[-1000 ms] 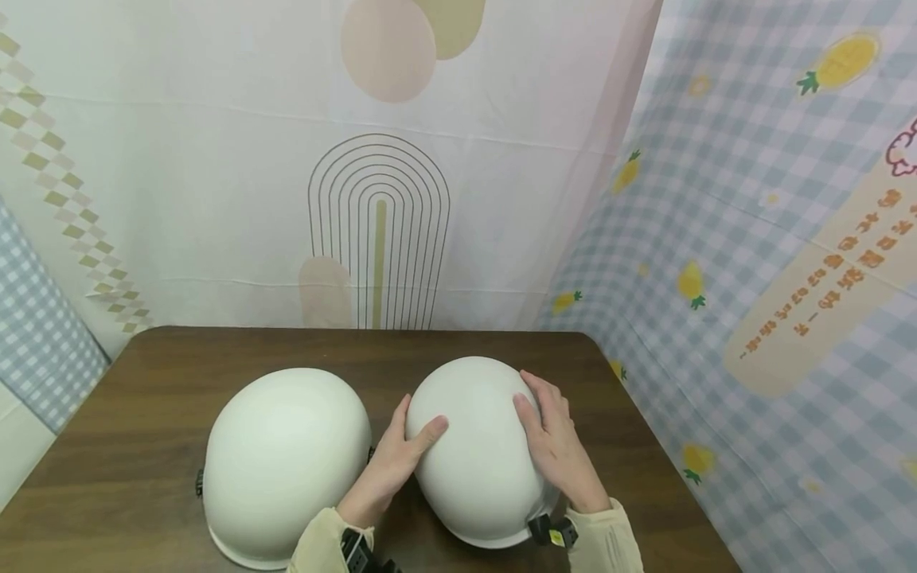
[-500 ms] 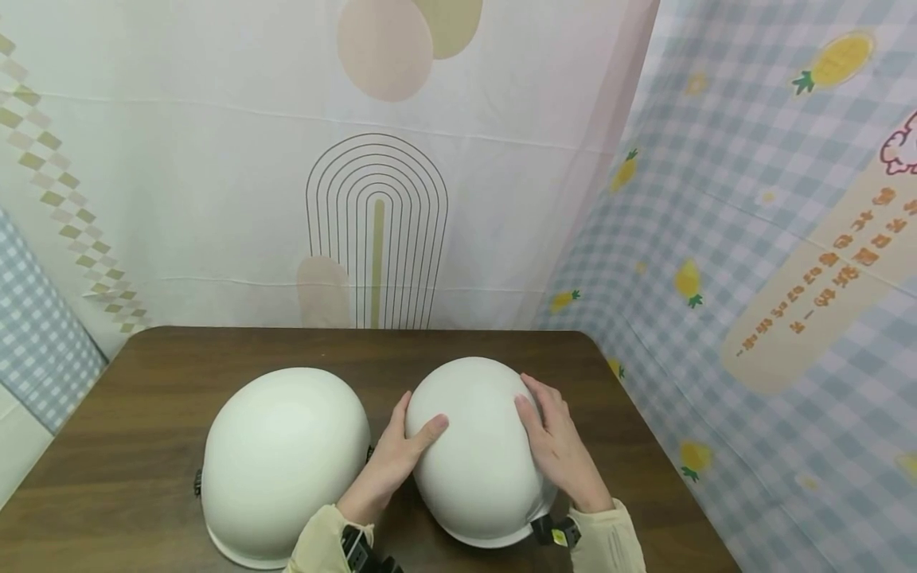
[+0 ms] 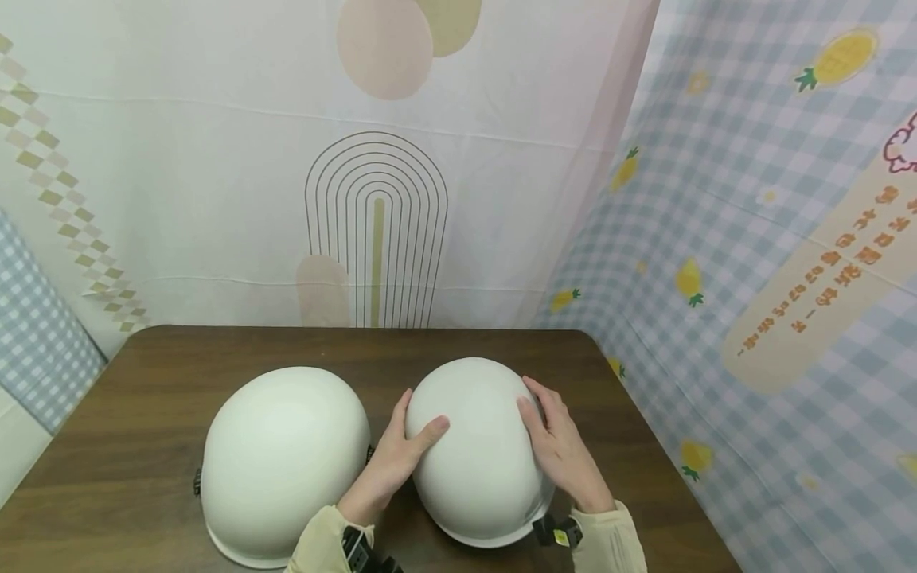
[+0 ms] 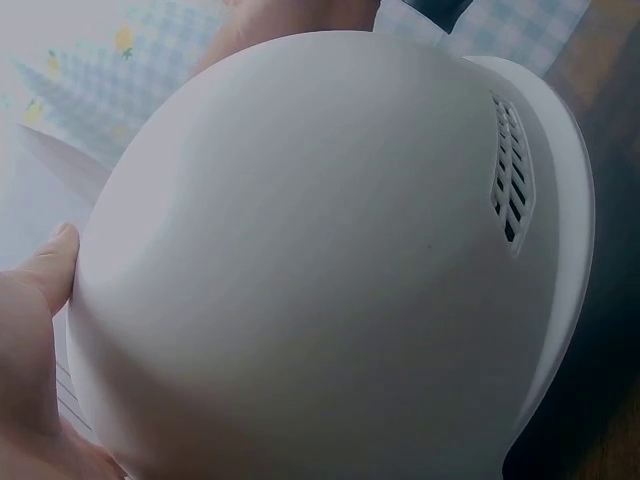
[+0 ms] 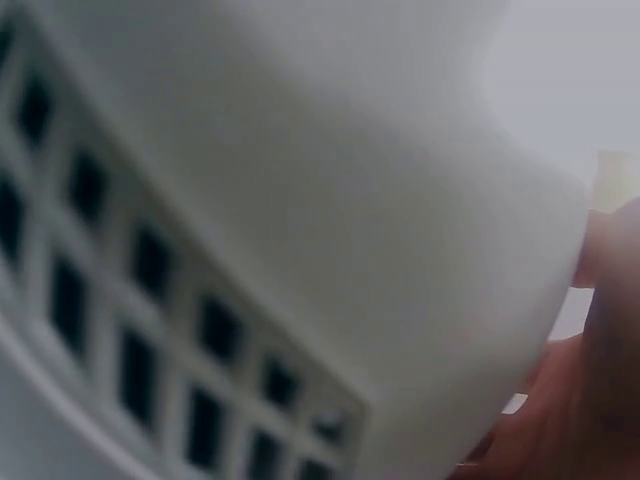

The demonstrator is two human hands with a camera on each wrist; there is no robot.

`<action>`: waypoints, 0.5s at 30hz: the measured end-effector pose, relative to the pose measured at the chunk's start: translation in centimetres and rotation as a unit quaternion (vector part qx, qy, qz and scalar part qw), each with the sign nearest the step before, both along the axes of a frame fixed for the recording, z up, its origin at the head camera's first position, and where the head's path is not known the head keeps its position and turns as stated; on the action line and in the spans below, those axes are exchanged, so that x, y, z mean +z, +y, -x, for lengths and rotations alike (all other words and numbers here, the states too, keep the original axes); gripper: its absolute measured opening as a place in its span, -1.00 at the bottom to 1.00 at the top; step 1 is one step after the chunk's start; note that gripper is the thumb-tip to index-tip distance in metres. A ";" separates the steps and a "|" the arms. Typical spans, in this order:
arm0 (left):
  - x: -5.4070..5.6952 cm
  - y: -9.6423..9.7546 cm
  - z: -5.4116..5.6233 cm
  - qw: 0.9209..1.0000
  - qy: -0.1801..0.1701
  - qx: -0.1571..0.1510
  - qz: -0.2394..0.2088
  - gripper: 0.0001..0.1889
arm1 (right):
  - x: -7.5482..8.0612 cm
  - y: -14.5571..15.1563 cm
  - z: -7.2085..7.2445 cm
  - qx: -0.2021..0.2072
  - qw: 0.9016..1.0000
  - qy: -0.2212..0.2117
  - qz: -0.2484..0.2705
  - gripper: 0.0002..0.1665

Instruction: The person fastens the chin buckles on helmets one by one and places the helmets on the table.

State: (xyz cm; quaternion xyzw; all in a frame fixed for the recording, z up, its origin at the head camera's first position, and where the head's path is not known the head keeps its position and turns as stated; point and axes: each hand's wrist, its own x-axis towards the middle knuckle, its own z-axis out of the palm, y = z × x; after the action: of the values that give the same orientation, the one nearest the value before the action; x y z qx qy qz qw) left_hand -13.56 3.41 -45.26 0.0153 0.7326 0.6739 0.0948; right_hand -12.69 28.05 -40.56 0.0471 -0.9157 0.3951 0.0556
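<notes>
A smooth white helmet [image 3: 476, 458] is between my hands at the right of the brown table. My left hand [image 3: 392, 458] holds its left side, thumb laid over the shell. On the opposite side my right hand [image 3: 562, 450] grips it, fingers curving over the upper right. The left wrist view shows the shell with a slotted vent [image 4: 512, 180] near its flared rim; another vent [image 5: 145, 280] fills the lower left of the right wrist view. Whether the rim touches the table cannot be made out. A second white helmet [image 3: 282, 465] stands dome-up beside my left forearm.
Small black fittings [image 3: 197, 482] stick out at the second helmet's sides. The dark wood table [image 3: 236, 350] ends at a patterned white cloth [image 3: 236, 199] behind. A blue checked cloth [image 3: 659, 263] hangs along the right edge.
</notes>
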 end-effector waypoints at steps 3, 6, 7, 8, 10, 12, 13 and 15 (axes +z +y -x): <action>0.1 0.0 0.0 1.000 0.002 -0.001 0.000 0.01 | 0.0 0.1 -0.1 0.002 1.000 -0.008 0.000 -0.25; 0.1 0.0 -0.1 1.000 0.004 -0.001 0.004 0.01 | 0.0 0.1 -0.2 0.004 1.000 -0.016 -0.001 -0.25; 0.1 0.0 -0.1 1.000 0.005 -0.002 0.004 0.01 | 0.0 0.1 -0.2 0.004 1.000 -0.018 0.000 -0.25; 0.1 0.0 -0.1 1.000 0.006 -0.002 0.005 0.00 | 0.0 0.2 -0.3 0.005 1.000 -0.019 0.000 -0.25; 0.1 0.0 -0.2 1.000 0.009 -0.003 0.006 0.00 | 0.0 0.2 -0.3 0.006 1.000 -0.021 0.000 -0.25; 0.1 0.0 -0.2 1.000 0.010 -0.004 0.008 -0.01 | 0.0 0.2 -0.3 0.006 1.000 -0.022 0.000 -0.24; 0.1 0.1 -0.2 1.000 0.010 -0.004 0.008 -0.01 | 0.0 0.2 -0.3 0.005 1.000 -0.023 0.000 -0.24; 0.1 0.1 -0.2 1.000 0.010 -0.006 0.009 -0.01 | 0.0 0.3 -0.3 0.003 1.000 -0.027 -0.002 -0.23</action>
State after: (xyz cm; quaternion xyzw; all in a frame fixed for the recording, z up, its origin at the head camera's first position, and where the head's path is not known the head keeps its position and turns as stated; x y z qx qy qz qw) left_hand -13.37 3.50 -45.14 0.0252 0.7392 0.6667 0.0919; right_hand -12.42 28.30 -40.55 0.0392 -0.9176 0.3943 0.0298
